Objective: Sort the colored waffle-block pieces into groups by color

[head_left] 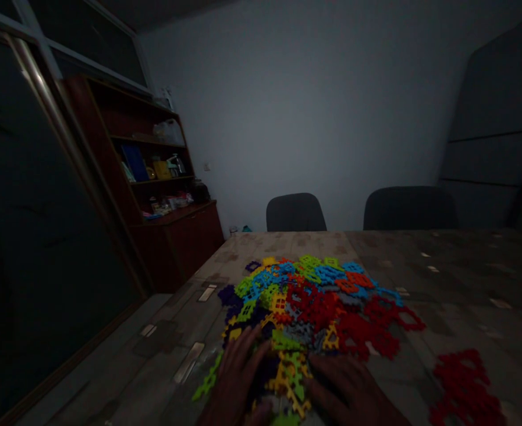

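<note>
Wall [332, 118] is rising behind a long cloth-covered table [456, 290], with a dark wooden cabinet [194, 239] standing far left. A dark chair [295, 214] and a second chair [409, 210] are standing beyond the far edge. A pile of interlocking plastic pieces [312, 305] is spreading across the table's middle, its near end lying between the hands. The right hand [350, 387] is resting low at the pile's near right; its fingers are lying close together, its thumb apart, and whether the tips are pinching anything I cannot tell. The left hand [239, 370] is reaching over the near left, fingers extended and slightly apart, clamping nothing visible. A separate red cluster [463, 384] is lying near right. A lime-green toothed strip [206, 380] is poking out beside the left hand, and a yellow window-shaped piece [279, 303] is sitting farther in. Since notched rims are probably catching on one another, lifting singly with light fingertips should be working better than raking. The table's left edge is slanting closest to the pile; more room is opening on the far right, while the red cluster is narrowing the right hand's near side.
</note>
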Demonstrator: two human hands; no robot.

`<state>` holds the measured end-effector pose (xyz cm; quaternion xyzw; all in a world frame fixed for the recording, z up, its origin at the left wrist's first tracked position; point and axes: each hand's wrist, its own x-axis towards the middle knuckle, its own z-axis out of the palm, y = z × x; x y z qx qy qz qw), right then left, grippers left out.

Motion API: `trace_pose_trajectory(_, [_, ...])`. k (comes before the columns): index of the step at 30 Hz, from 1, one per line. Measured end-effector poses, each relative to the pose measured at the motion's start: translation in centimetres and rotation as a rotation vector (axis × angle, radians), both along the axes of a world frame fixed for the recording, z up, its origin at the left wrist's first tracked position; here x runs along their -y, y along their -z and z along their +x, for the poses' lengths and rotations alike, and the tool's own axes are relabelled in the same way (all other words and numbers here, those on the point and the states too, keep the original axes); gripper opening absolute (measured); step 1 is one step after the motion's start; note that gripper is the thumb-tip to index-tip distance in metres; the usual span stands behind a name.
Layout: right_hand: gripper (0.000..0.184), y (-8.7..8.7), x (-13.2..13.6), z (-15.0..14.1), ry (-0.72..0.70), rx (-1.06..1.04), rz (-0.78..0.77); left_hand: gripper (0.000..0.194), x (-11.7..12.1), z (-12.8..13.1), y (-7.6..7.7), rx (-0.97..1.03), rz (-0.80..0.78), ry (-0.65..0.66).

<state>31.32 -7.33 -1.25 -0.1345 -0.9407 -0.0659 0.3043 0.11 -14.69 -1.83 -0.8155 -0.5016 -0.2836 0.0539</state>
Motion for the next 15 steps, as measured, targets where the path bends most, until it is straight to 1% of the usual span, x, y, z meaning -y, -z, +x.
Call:
trace_pose_trajectory(1, [0.070, -0.5, -0.3, 0.1, 0.001, -0.007, -0.026, 0.061, -0.7, 0.5, -0.2, 0.020, 0.006, 0.019])
trace_pose_trajectory(3, [0.067, -1.0, -1.3, 1.2, 0.036, -0.008, -0.120, 0.057, -2.1, 0.9, -1.1, 0.067, 0.008, 0.046])
trace_pose_trajectory(5, [0.055, -1.2, -3.2, 3.2, 0.146, -0.034, -0.242, 0.051, -3.9, 0.5, -2.8, 0.119, 0.007, 0.025])
trace_pose_trajectory(6, [0.048, -1.2, -4.6, 4.4, 0.231, -0.073, -0.298, 0.048, -5.0, -0.1, -3.7, 0.149, -0.003, -0.008])
trace_pose_trajectory(7, [0.046, -1.3, -6.2, 5.7, 0.305, -0.120, -0.347, 0.045, -6.4, -0.9, -4.6, 0.189, -0.019, -0.063])
trace_pose_trajectory(8, [0.049, -1.4, -8.0, 7.0, 0.390, -0.154, -0.411, 0.044, -7.9, -1.8, -5.4, 0.246, -0.055, -0.132])
trace_pose_trajectory(10, [0.056, -1.6, -11.9, 9.2, 0.540, -0.191, -0.517, 0.050, -11.3, -3.9, -6.6, 0.330, -0.125, -0.247])
trace_pose_trajectory(11, [0.058, -1.8, -13.8, 10.1, 0.577, -0.182, -0.551, 0.054, -13.0, -5.0, -6.8, 0.350, -0.138, -0.282])
trace_pose_trajectory(13, [0.062, -2.2, -17.0, 11.1, 0.634, -0.185, -0.571, 0.058, -16.0, -6.8, -6.8, 0.389, -0.186, -0.336])
trace_pose_trajectory(15, [0.067, -2.3, -19.2, 11.1, 0.700, -0.193, -0.589, 0.059, -18.5, -7.9, -6.4, 0.425, -0.240, -0.366])
